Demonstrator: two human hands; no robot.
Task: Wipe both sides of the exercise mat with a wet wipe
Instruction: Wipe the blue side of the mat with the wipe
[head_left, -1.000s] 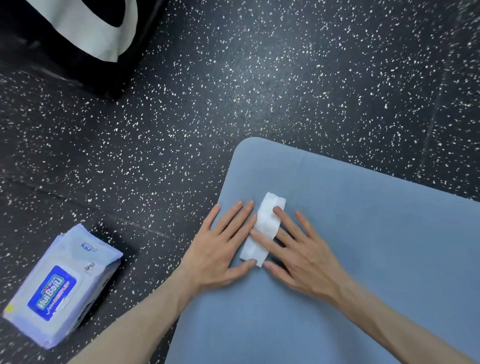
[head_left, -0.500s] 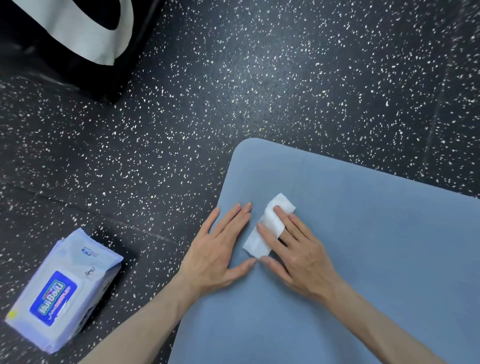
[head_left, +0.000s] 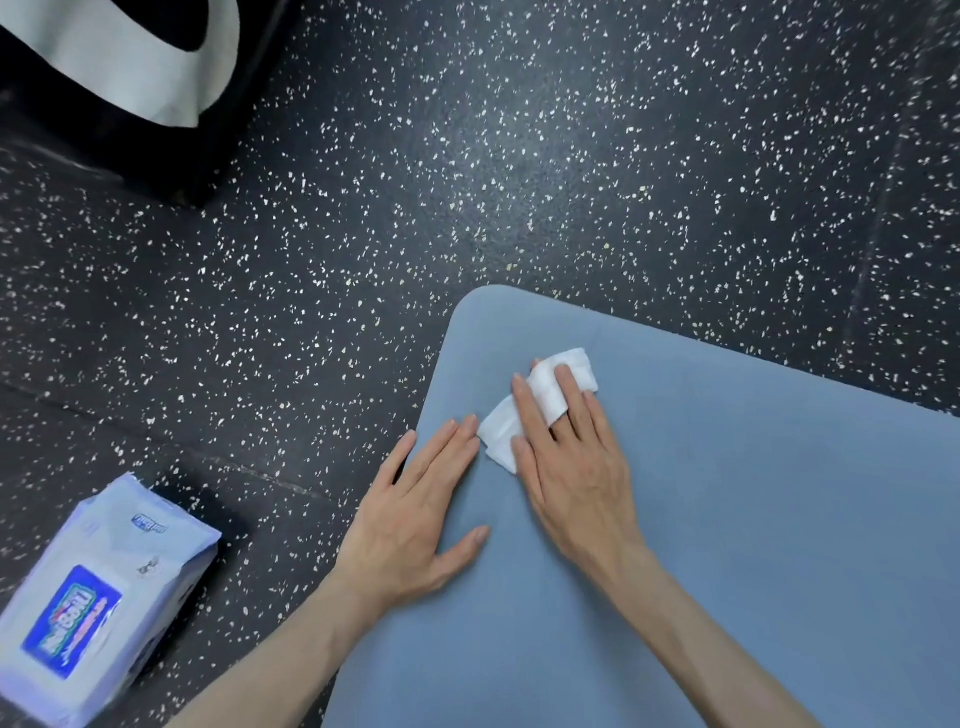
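Mat (head_left: 727, 519) flat on speckled floor (head_left: 467, 182), blue, one rounded corner in view. Wipe (head_left: 550, 400) near that corner, folded, threaded over the middle finger and under its neighbours of right hand (head_left: 571, 467), pinched so, probably to stay put while rubbing. Left hand (head_left: 415, 514) flat and released, pressing near the mat's edge, likely steadying it. Wipe pack (head_left: 88, 618) left of mat.
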